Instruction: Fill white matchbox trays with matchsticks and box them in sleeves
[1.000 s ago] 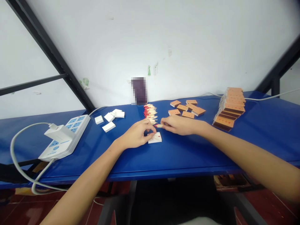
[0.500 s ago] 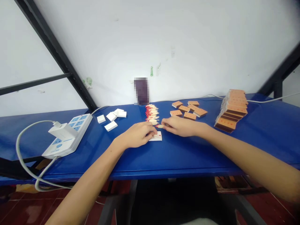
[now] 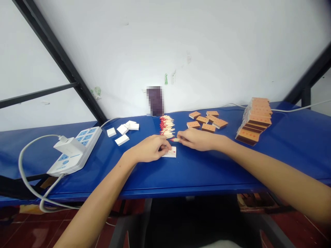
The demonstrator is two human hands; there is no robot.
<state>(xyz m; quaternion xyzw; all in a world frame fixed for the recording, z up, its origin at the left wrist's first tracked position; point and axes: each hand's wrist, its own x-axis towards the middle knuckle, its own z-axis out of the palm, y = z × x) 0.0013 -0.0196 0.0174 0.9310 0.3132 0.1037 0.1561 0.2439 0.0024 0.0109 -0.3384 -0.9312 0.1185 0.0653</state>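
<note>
A white matchbox tray (image 3: 172, 152) lies on the blue table in front of me, with a small red spot near its right end. The fingers of my left hand (image 3: 152, 148) are closed at its left part and hide that end. My right hand (image 3: 194, 138) pinches a few matches (image 3: 176, 140), red heads pointing left, just beyond the tray. Behind both hands is a pile of loose matches (image 3: 167, 126), most heads to the left.
Several white trays (image 3: 122, 139) lie at the left, near a white power strip (image 3: 77, 151) with a plugged-in charger and cable. Several orange matchboxes (image 3: 208, 128) lie at the back right. Farther right stands a leaning stack of matchboxes (image 3: 254, 120). A blurred dark object (image 3: 156, 100) rests against the wall.
My left hand and the tray have shifted slightly left and toward me. The right hand keeps its pinch on the matches, almost in the same place.
</note>
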